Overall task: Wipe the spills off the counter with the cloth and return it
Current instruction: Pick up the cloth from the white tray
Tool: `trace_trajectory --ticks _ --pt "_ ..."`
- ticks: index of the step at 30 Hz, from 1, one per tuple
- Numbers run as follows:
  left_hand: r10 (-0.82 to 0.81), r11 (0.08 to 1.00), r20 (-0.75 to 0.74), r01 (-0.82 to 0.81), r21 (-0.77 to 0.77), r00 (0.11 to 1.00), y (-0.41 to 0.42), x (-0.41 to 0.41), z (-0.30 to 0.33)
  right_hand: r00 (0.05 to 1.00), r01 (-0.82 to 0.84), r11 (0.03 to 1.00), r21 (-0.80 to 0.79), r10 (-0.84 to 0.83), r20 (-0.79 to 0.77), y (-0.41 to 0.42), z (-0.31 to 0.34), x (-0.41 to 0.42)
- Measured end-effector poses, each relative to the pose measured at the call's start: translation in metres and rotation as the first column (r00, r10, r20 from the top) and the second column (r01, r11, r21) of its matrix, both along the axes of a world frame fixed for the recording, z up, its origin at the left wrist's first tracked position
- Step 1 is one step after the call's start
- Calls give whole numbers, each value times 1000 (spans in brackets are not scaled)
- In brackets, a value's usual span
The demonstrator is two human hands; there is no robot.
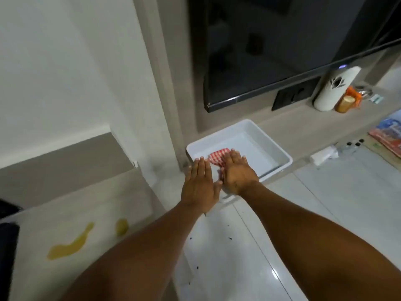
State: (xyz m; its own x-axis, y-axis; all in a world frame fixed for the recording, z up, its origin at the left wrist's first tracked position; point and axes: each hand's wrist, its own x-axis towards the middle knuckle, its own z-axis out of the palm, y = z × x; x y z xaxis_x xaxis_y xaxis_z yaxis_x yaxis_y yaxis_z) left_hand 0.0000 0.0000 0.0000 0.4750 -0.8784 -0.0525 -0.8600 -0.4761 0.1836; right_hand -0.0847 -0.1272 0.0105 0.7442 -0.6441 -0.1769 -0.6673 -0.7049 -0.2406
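A red-and-white checked cloth [217, 158] lies in the near left corner of a white tray [280, 153]. My right hand [237, 172] rests flat on the cloth, fingers straight, covering most of it. My left hand [200, 183] hovers flat beside it over the tray's near left rim, fingers together, holding nothing. Two yellow spills sit on the pale counter at the lower left: a long curved streak [69, 244] and a small blob [122, 226].
A dark TV screen [282, 46] hangs above the tray. At the right stand a white canister [332, 90], a small jar [345, 103], and a colourful packet [388, 133]. White tiled floor [271, 235] lies below. A dark object [6, 253] sits at the left edge.
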Motion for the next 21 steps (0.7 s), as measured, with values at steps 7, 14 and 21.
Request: trace_trajectory --ticks 7,14,21 --pt "28 999 50 -29 19 998 -21 13 -19 997 5 994 114 4 -72 -13 -28 31" --pt "23 999 37 -24 42 999 -22 18 -23 997 76 995 71 -76 -2 -8 -40 41" --pt "62 998 68 -59 -36 996 25 24 27 996 90 990 107 -91 0 10 7 28"
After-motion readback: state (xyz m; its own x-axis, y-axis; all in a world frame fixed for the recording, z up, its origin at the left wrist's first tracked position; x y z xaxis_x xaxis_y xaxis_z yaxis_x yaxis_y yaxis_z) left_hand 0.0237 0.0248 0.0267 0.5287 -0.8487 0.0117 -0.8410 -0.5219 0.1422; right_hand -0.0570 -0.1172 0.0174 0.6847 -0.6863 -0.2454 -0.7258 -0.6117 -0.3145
